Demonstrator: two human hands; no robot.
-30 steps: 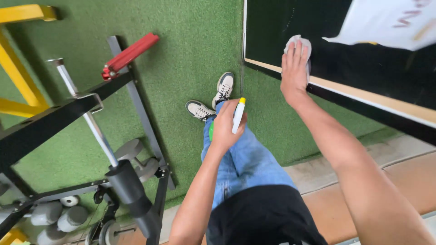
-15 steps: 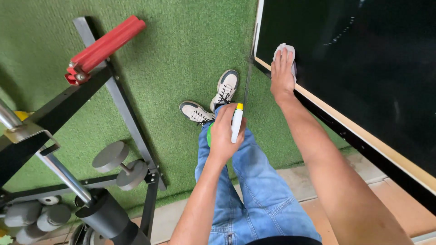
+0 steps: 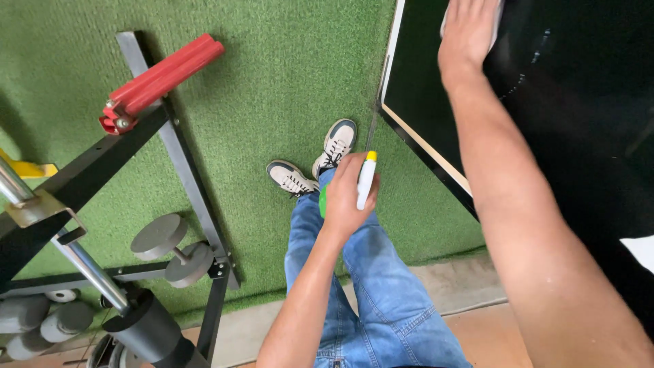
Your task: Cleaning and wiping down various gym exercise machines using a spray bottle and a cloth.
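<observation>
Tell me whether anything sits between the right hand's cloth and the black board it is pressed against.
Nothing visible does. The right hand lies flat on the white cloth, mostly hidden beneath it, and the cloth rests directly on the black board.

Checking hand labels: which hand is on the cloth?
The right hand, pressing a white cloth on the blackboard; the left hand grips a spray bottle.

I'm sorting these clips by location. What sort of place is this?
Most likely a gym or home workout area. A black weight rack with a steel barbell stands on green artificial turf, with grey dumbbells beside it. The right hand presses a cloth on a black board; the left hand holds a marker.
</observation>
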